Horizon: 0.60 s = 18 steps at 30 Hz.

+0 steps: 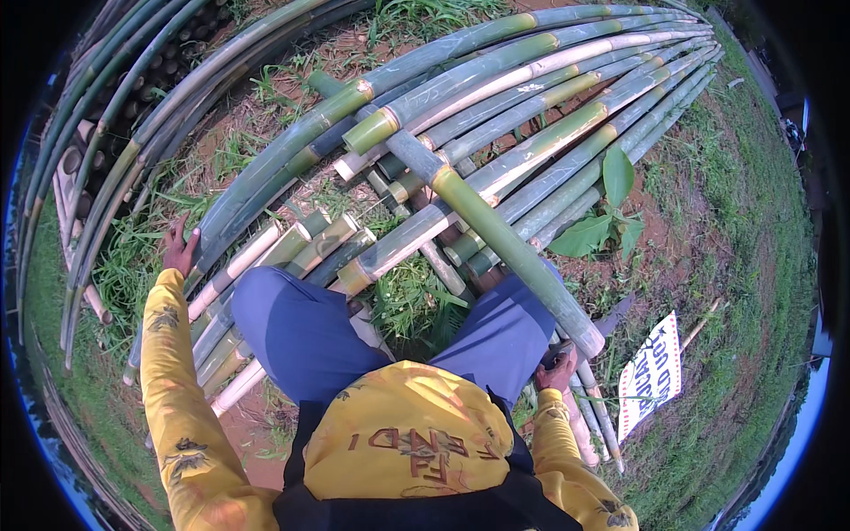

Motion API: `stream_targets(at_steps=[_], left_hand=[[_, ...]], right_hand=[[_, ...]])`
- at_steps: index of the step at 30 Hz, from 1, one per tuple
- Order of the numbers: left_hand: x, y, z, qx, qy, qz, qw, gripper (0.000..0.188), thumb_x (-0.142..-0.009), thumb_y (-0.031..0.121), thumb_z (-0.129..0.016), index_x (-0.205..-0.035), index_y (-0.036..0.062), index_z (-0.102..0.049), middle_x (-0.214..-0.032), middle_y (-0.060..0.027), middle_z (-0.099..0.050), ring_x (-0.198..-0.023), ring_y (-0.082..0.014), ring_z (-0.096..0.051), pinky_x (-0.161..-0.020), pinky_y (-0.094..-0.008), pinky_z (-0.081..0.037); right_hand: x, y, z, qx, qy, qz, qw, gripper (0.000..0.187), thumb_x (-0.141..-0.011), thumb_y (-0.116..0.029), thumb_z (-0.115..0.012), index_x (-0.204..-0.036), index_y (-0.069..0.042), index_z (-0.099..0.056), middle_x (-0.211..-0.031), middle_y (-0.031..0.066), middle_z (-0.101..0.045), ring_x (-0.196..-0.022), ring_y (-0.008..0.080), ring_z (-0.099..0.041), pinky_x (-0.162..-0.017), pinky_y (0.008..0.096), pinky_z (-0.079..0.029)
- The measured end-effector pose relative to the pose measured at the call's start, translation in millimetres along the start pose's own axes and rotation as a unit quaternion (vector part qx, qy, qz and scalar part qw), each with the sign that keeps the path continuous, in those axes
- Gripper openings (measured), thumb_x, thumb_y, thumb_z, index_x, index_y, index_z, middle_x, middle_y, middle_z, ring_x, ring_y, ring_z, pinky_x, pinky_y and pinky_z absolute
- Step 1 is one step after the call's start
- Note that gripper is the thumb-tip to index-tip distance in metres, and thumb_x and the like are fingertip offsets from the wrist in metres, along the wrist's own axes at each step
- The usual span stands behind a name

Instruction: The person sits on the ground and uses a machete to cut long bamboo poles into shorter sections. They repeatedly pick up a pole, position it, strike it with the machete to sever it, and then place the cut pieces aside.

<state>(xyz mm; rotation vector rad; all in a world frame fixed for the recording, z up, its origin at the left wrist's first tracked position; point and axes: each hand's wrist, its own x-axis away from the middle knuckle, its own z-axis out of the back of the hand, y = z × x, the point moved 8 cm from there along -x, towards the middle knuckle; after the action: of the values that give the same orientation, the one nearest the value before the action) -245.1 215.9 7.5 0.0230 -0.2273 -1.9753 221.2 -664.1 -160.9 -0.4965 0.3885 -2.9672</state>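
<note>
My left hand (181, 249) is at the left side of the pile, fingers apart, against the side of a long green bamboo pole (266, 168). Low on the right, my right hand (556, 368) is closed round a dark handle. A dark, flat blade beyond it looks like a machete (613, 317), partly hidden behind a bamboo pole. That shorter green bamboo pole (496, 232) lies slantwise across the others, its cut end close to my right hand. My knees are bent over the pile, and several cut bamboo ends (310, 237) lie between and beside them.
More long bamboo poles (142, 133) curve along the left. A leafy plant (606, 226) grows beside the pile. On the right, a white printed sign (651, 376) on a stick lies on the grass (735, 336). Thin poles (593, 411) lie beside my right forearm.
</note>
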Motion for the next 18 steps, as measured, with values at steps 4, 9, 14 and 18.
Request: stream_targets(at_steps=[4, 9, 14, 18], left_hand=[[25, 50, 3, -0.035, -0.080, -0.057, 0.995, 0.067, -0.094, 0.063, -0.058, -0.151, 0.0316, -0.043, -0.144, -0.0210, -0.046, -0.119, -0.0467, -0.062, -0.102, -0.0516, -0.050], [30, 68, 4, -0.021, -0.086, -0.013, 0.996, 0.080, -0.080, 0.064, -0.073, -0.145, 0.0252, -0.047, -0.131, -0.0231, -0.062, -0.114, -0.0439, -0.065, -0.101, -0.0510, -0.049], [34, 79, 5, -0.036, -0.067, 0.007, 0.997, 0.083, -0.074, 0.059, -0.078, -0.143, 0.0214, -0.050, -0.136, -0.0190, -0.058, -0.118, -0.0420, -0.063, -0.101, -0.0518, -0.049], [47, 103, 18, -0.092, -0.010, 0.009, 0.996, 0.075, -0.067, 0.048, -0.081, -0.133, 0.0193, -0.061, -0.143, -0.0098, -0.050, -0.131, -0.0372, -0.052, -0.106, -0.0523, -0.045]], right_hand=[[0, -32, 22, 0.071, 0.119, 0.043, 0.989, 0.080, -0.063, -0.030, -0.087, -0.128, -0.001, -0.051, -0.123, 0.0250, -0.064, -0.119, 0.0419, -0.061, -0.101, 0.0464, -0.049], [-4, 74, 78, -0.090, 0.191, -0.234, 0.949, 0.070, -0.073, -0.033, -0.080, -0.130, 0.001, -0.060, -0.107, 0.0242, -0.070, -0.100, 0.0476, -0.066, -0.094, 0.0529, -0.051], [-3, 42, 234, -0.273, 0.388, -0.082, 0.876, 0.041, -0.086, -0.025, -0.073, -0.115, 0.004, -0.069, -0.094, 0.0160, -0.071, -0.084, 0.0300, -0.066, -0.080, 0.0429, -0.053], [-2, -65, 347, -0.203, 0.351, 0.129, 0.905, 0.046, -0.092, -0.031, -0.070, -0.119, 0.006, -0.067, -0.093, 0.0114, -0.070, -0.084, 0.0229, -0.064, -0.076, 0.0396, -0.051]])
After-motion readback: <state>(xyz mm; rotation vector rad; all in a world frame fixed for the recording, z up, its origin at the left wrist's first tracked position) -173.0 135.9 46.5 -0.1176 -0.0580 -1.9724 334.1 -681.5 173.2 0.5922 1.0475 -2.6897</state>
